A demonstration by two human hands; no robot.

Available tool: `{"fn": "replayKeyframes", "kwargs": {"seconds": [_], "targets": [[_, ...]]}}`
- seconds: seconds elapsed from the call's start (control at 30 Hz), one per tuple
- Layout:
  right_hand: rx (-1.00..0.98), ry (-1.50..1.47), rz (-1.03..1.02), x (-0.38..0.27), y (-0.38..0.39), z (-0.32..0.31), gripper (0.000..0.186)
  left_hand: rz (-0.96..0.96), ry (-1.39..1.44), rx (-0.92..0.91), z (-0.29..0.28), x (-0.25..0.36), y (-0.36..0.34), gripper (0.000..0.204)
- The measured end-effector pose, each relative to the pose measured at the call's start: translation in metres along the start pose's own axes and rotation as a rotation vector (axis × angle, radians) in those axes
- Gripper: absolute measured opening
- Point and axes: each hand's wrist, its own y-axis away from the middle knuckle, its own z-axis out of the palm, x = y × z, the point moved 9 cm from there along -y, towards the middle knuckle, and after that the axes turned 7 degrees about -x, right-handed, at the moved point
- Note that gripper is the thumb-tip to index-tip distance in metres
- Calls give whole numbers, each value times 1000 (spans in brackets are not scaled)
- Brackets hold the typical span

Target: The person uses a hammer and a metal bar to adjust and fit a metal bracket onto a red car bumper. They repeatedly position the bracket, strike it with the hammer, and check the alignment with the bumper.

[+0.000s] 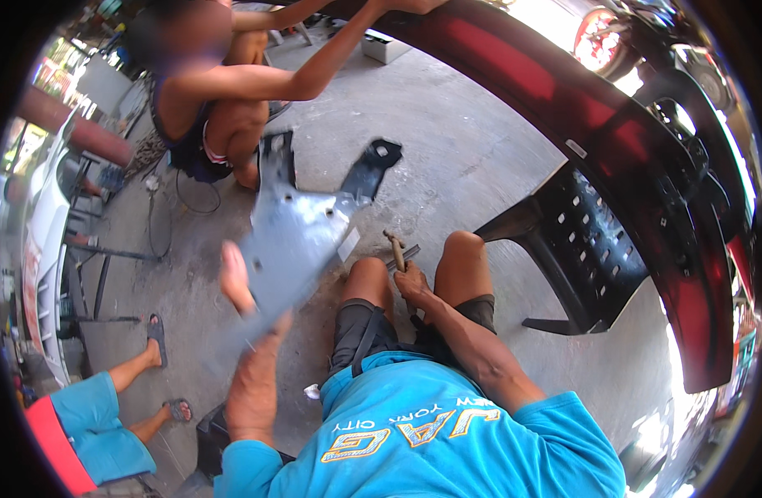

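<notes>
My left hand (238, 286) holds up a flat grey-black plastic panel (302, 228) with several holes and a black tab at its far end. The panel is tilted and raised over the concrete floor in front of my left knee. My right hand (412, 286) reaches down between my knees and grips a small tool with a brownish wooden handle (395, 247), which points away from me toward the floor.
A long dark red car bumper (613, 133) arcs across the top and right, resting on a black plastic chair (588, 249). A crouching person (223, 91) at the top left has one hand on the bumper. Another person's legs in sandals (140, 365) are at the lower left.
</notes>
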Motion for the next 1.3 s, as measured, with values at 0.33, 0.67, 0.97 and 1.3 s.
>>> {"fn": "replayKeyframes", "kwargs": {"seconds": [0.33, 0.67, 0.97, 1.3], "targets": [[11, -220, -481, -96, 138, -59, 38, -663, 544, -839, 103, 41, -64, 109], [3, 37, -797, -146, 206, -65, 28, -540, 178, -732, 112, -25, -56, 30], [20, 182, -823, -176, 184, -68, 32, -649, 26, -714, 121, -36, -53, 34], [23, 236, -689, -167, 168, -62, 44, -664, 70, -656, 128, -32, -49, 34]]}}
